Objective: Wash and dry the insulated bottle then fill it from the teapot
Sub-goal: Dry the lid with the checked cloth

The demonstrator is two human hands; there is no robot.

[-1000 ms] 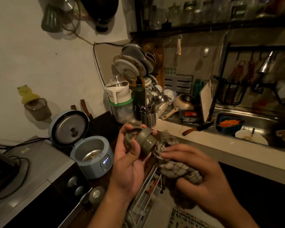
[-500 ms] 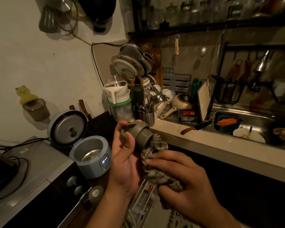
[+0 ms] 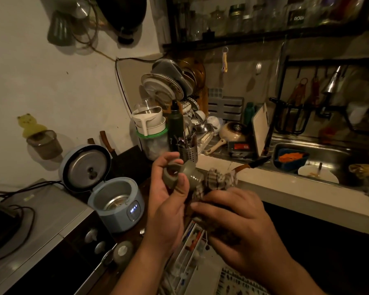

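Gripping bottle lid in left hand; right hand bunching checked cloth against it.

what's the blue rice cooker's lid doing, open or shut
Open. The lid of the blue rice cooker stands tipped back, its metal underside facing out, and the inner pot shows.

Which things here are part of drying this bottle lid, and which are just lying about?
In the job: olive lid, gripped by the left hand; checked cloth, held by the right hand.
Lying about: blue rice cooker, knife, cutlery holder, pan.
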